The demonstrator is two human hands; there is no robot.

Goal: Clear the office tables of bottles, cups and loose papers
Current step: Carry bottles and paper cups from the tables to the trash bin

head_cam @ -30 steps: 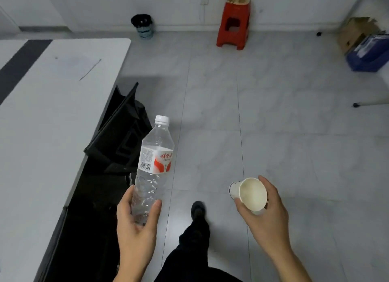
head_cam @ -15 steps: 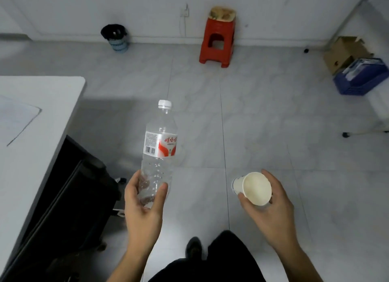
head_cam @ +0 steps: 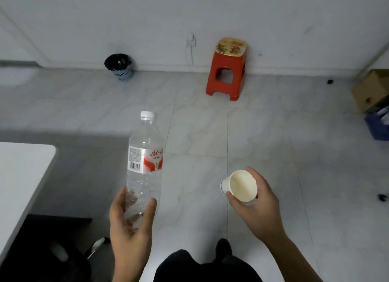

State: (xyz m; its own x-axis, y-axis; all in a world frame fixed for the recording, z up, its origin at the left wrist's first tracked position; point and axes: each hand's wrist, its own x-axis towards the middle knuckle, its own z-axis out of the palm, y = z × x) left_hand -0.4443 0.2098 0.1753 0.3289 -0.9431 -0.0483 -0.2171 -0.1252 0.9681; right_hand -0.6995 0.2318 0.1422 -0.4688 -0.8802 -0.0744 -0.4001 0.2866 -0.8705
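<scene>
My left hand (head_cam: 128,220) grips the lower part of a clear plastic bottle (head_cam: 145,155) with a white cap and a red and white label, held upright over the floor. My right hand (head_cam: 256,206) holds a white paper cup (head_cam: 241,186) tipped on its side, its mouth toward me; the inside looks empty. A small bin (head_cam: 120,67) with a black liner stands against the far wall, ahead and to the left.
The white table's corner (head_cam: 25,172) lies at the left, with a black chair (head_cam: 48,250) below it. A red plastic stool (head_cam: 228,71) stands by the wall. A cardboard box (head_cam: 371,90) and a blue crate (head_cam: 377,126) sit at the right. Grey tiled floor stretches ahead.
The view has moved forward toward the far wall; bin and stool are nearer, and the table has slid back and left. Both hands hold the bottle and cup as before.
</scene>
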